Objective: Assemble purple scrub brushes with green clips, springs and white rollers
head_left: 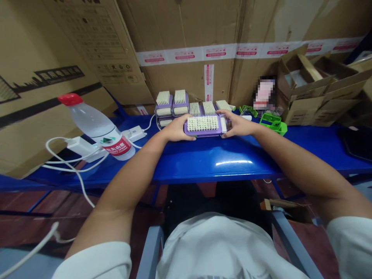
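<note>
Head view: left hand (177,130), right hand (236,124) gripping ends of purple plastic brush (203,132), cream bristles (202,123) up.

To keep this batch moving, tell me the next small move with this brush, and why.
Probably set the purple brush down on the blue bench beside the similar brushes, since the left hand and right hand hold it bristles up, right in front of that row.

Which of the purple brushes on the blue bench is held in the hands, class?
The front brush, held between the left hand and right hand. It is nearest the person, bristles up; the other brushes stand behind it, not gripped.
</note>
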### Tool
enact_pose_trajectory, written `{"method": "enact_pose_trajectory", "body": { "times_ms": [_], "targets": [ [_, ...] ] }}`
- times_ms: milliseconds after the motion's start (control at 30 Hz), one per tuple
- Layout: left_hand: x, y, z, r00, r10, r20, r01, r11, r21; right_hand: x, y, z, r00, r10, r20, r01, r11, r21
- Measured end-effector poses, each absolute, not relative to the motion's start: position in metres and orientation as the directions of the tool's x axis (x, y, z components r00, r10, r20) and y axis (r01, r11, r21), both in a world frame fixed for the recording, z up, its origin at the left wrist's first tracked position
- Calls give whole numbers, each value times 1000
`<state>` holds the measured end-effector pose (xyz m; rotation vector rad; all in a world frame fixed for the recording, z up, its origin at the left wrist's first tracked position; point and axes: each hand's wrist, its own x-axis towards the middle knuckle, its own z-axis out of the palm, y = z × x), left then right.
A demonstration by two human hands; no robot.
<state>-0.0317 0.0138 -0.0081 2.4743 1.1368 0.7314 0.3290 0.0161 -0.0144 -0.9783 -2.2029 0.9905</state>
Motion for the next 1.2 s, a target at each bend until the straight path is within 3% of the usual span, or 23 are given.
{"method": "enact_pose_trajectory", "body": {
  "times_ms": [167,300,467,1200],
  "targets": [
    [-25,9,-8,551,752,362,600,-659,455,320,14,-13,-474,877,80,215,204,-955],
    [-22,7,-7,536,733,420,594,-680,429,317,12,-8,-435,900,33,40,56,-998],
    [-22,6,-6,527,734,429,606,-678,416,318,12,-6,-403,913,-66,63,-45,-997],
    [-27,10,-11,531,716,453,590,-696,409,318,13,-9,-426,905,5,-16,-2,-1000]
  ]
}}
